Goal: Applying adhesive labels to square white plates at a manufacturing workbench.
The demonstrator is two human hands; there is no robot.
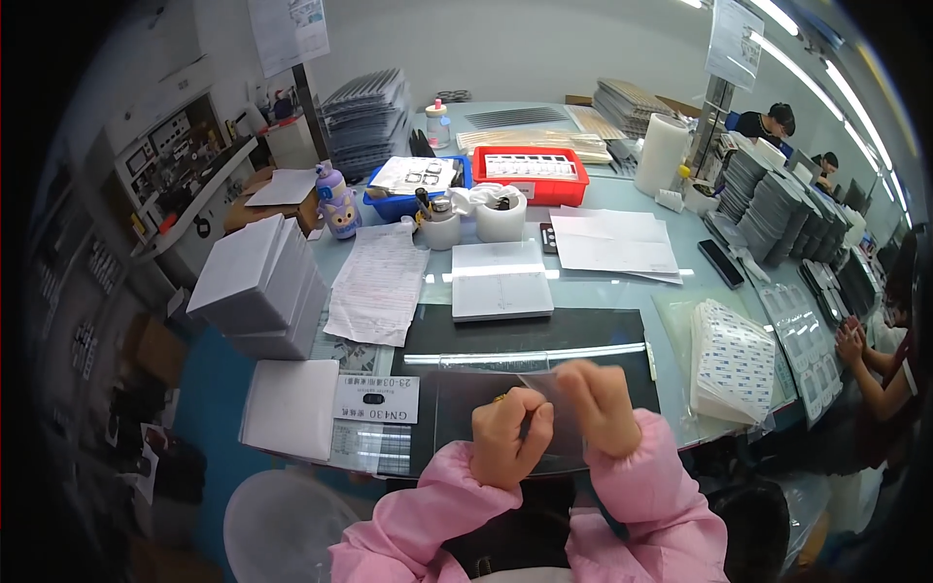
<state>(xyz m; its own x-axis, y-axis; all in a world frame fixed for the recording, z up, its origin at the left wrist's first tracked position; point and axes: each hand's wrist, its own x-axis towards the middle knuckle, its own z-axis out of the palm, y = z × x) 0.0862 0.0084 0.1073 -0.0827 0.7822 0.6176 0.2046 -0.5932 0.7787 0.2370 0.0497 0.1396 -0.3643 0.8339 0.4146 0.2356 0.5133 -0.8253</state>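
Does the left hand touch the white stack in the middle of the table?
Apart: the head view plainly shows part of the black mat between the left hand and the white stack.

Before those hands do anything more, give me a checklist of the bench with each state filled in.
1. Both hands in view, left hand and right hand: ok.
2. Right hand sharp enough to read its grip: not ok, blurred.
3. Clear sheet firmly gripped by either hand: cannot tell.
4. Black mat lying on the bench: ok.
5. White stack beyond the hands, untouched: ok.
6. Dark phone away from the hands: ok.
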